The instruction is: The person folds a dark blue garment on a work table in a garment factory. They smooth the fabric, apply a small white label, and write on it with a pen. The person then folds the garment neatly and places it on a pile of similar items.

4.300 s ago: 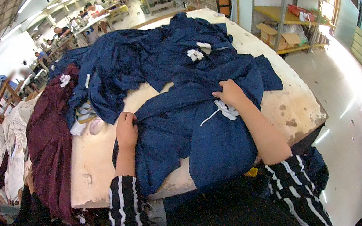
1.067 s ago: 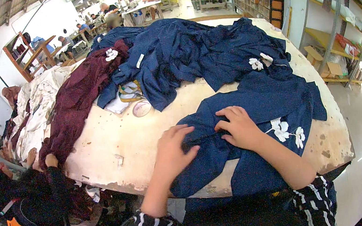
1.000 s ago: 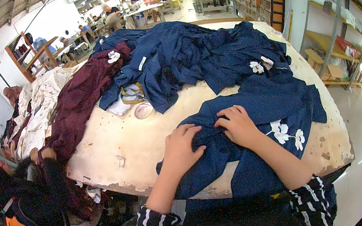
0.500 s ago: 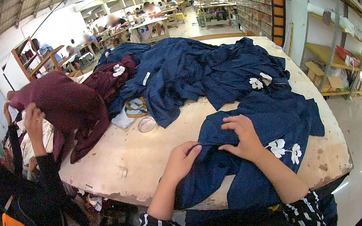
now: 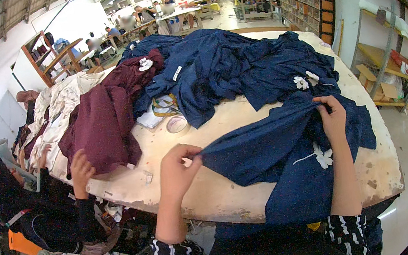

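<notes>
A navy garment point(image 5: 259, 153) with white flower appliqués point(image 5: 321, 156) is stretched between my hands over the near part of the table. My left hand point(image 5: 178, 168) pinches its left corner between thumb and fingers. Farther right, my right hand point(image 5: 332, 116) grips the cloth's upper edge, its fingertips closed on the fabric. A lower part of the garment hangs over the table's front edge. Behind it lies a large heap of navy garments point(image 5: 216, 67), also with white flowers.
At the left a co-worker's hand point(image 5: 82, 171) is raised beside a maroon garment point(image 5: 100, 130); cream cloth point(image 5: 63, 99) lies behind. A tape roll point(image 5: 178, 124) and a yellow tape measure point(image 5: 166, 105) rest on the worn wooden table point(image 5: 159, 145). Shelves point(image 5: 385, 58) stand at the right.
My hands have moved apart, left hand leftward and right hand rightward and up, pulling the navy cloth taut. The co-worker has lowered the lifted maroon garment onto the table.
</notes>
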### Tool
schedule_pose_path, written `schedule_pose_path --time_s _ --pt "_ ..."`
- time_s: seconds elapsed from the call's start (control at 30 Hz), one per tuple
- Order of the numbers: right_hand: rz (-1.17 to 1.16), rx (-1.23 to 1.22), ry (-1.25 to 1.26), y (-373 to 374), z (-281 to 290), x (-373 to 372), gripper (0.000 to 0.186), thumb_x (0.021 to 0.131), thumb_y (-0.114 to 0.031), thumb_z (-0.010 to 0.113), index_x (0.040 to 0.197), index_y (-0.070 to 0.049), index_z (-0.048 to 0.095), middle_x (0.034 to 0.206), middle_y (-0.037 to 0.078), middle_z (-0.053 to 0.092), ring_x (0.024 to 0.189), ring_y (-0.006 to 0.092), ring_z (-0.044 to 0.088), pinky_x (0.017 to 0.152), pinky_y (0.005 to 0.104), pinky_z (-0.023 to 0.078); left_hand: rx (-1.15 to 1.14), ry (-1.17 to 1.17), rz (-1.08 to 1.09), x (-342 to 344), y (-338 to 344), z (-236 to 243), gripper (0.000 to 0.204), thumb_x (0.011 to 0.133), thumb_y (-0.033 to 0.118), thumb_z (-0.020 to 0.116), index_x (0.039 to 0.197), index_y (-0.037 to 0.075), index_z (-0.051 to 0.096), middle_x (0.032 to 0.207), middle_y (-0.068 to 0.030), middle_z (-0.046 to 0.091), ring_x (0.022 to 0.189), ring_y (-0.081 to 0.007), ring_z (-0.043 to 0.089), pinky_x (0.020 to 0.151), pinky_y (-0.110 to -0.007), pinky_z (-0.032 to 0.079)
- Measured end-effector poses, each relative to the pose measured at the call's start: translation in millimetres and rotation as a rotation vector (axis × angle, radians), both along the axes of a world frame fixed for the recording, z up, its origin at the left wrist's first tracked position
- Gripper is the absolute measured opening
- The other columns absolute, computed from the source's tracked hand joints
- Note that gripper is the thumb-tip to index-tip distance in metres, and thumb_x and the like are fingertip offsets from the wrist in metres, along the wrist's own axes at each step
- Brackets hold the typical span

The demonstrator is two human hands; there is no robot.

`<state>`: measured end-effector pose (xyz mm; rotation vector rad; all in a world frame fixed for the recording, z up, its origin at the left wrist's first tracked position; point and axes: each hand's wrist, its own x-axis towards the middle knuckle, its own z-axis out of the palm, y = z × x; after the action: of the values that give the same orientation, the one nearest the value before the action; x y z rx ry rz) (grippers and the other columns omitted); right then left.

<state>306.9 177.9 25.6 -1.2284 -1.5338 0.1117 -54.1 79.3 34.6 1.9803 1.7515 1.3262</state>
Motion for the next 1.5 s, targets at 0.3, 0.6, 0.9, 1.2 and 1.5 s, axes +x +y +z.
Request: schedule_pose_path --time_s 0.3,0.6,0.9,1.2,1.5 --pt "0.353 -0.415 0.063 17 -32 -9 0.017 0.069 -0.002 0.069 0.085 -0.004 0.065 0.083 0.004 0.065 0.077 0.0132 0.058 0.073 0.0261 0.045 0.165 -0.016 0.228 -1 22 -60 0.012 0.071 -0.001 0.061 0.082 0.002 0.061 0.081 -0.0103 0.058 0.072 -0.022 0.059 0.063 -0.03 0.047" --pt "0.348 -0.466 0.112 24 -37 9 0.01 0.075 -0.002 0.064 0.085 -0.005 0.066 0.074 0.001 0.061 0.069 0.0092 0.053 0.066 0.0239 0.042 0.273 -0.687 -0.697 26 -6 -23 0.009 0.084 0.013 0.059 0.086 0.006 0.053 0.084 -0.0074 0.059 0.086 -0.0211 0.057 0.087 -0.036 0.041" --pt "0.234 -0.127 0.22 14 -13 13 0.01 0.078 0.002 0.057 0.084 -0.002 0.064 0.077 0.003 0.061 0.073 0.0112 0.054 0.069 0.0244 0.042 0.255 0.107 -0.35 16 -45 -2 0.028 0.073 0.027 0.071 0.06 0.01 0.052 0.057 0.0002 0.05 0.058 -0.017 0.05 0.078 -0.035 0.035" --pt "0.477 -0.601 -0.062 12 -21 2 0.011 0.073 -0.001 0.065 0.084 0.0 0.066 0.073 0.0 0.062 0.066 0.0074 0.054 0.065 0.0231 0.044 -0.125 0.238 0.263 -8 -49 -12 0.023 0.074 0.033 0.069 0.067 0.012 0.061 0.055 -0.0004 0.055 0.057 -0.0174 0.053 0.096 -0.043 0.025" --pt "0.561 -0.66 0.007 1 -21 -23 0.014 0.076 -0.002 0.062 0.09 -0.001 0.065 0.076 -0.001 0.061 0.069 0.0054 0.052 0.065 0.0215 0.043 -0.006 0.276 -0.001 27 -5 -8 0.019 0.085 0.021 0.055 0.1 0.012 0.062 0.111 -0.006 0.059 0.107 -0.0257 0.052 0.101 -0.051 0.023"
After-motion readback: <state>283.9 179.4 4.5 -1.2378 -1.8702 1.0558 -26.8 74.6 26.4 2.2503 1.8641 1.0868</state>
